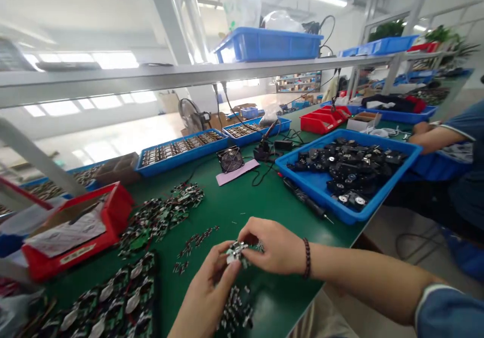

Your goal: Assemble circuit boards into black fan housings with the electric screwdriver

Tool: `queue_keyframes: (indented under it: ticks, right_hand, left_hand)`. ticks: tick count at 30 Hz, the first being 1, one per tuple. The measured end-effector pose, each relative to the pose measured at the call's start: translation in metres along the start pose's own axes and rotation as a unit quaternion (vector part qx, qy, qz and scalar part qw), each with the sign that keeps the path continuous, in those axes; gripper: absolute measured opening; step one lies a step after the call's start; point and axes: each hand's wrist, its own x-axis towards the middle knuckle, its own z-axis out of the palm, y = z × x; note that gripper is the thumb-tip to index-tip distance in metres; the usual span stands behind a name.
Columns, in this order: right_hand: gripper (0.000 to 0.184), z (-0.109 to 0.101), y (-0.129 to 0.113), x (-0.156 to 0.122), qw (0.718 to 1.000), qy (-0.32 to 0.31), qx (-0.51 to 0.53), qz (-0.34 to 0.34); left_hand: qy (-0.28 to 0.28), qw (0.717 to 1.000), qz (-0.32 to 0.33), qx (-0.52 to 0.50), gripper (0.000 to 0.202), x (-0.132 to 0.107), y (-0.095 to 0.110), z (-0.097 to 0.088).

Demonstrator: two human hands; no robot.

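Note:
A small silver-and-white electronic assembly is held between both hands just above the green bench top. My left hand grips its left side between thumb and fingers. On its upper right side, the thumb and forefinger of my right hand pinch at it; whether a separate tiny part sits in that pinch is hidden. Beneath my left hand lies a pile of small metal parts. More small dark parts are strewn to the left of the hands. A heap of small circuit boards lies farther left.
At right stands a blue tray of black parts, with a screwdriver along its side. A red bin and a rack of assemblies are at left. A small fan sits behind. Another person's arm is at far right.

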Motion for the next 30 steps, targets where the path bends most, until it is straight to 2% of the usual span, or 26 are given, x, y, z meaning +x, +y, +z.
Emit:
queue_keyframes:
  ticks: [3, 6, 9, 12, 14, 16, 19, 22, 25, 28, 30]
  right_hand:
    - [0.013, -0.026, 0.015, -0.029, 0.995, 0.05, 0.058, 0.063]
    - [0.008, -0.039, 0.035, -0.058, 0.984, 0.111, 0.093, 0.1]
    - [0.014, -0.04, 0.052, -0.082, 0.974, 0.172, 0.106, 0.107]
    - [0.014, -0.037, 0.062, -0.098, 0.963, 0.219, 0.111, 0.107]
    - [0.011, -0.035, 0.066, -0.103, 0.958, 0.241, 0.111, 0.108]
    - [0.011, -0.035, 0.068, -0.104, 0.957, 0.248, 0.111, 0.103]
    - [0.011, -0.035, 0.07, -0.103, 0.96, 0.237, 0.109, 0.097]
    - [0.013, -0.037, 0.07, -0.101, 0.965, 0.22, 0.106, 0.1]
    - [0.013, -0.039, 0.069, -0.103, 0.967, 0.202, 0.116, 0.107]
    - [0.011, -0.043, 0.067, -0.105, 0.964, 0.194, 0.135, 0.124]
    - [0.012, -0.046, 0.067, -0.107, 0.96, 0.193, 0.146, 0.138]
  left_hand:
    - [-0.001, 0.979, 0.089, 0.184, 0.048, 0.01, 0.031, 0.016]
    - [-0.013, 0.941, 0.182, 0.283, 0.039, 0.035, 0.072, 0.05]
    - [-0.06, 0.91, 0.254, 0.323, 0.031, 0.073, 0.113, 0.108]
    - [-0.12, 0.897, 0.276, 0.323, 0.032, 0.119, 0.143, 0.181]
    - [-0.141, 0.897, 0.262, 0.328, 0.035, 0.15, 0.155, 0.227]
    - [-0.164, 0.893, 0.238, 0.344, 0.036, 0.178, 0.162, 0.265]
    - [-0.196, 0.885, 0.213, 0.365, 0.034, 0.209, 0.166, 0.304]
    - [-0.216, 0.879, 0.219, 0.365, 0.032, 0.22, 0.167, 0.321]
    - [-0.217, 0.877, 0.236, 0.358, 0.027, 0.216, 0.17, 0.32]
    - [-0.184, 0.882, 0.249, 0.356, 0.027, 0.209, 0.181, 0.294]
    - [-0.143, 0.888, 0.256, 0.354, 0.03, 0.205, 0.194, 0.26]
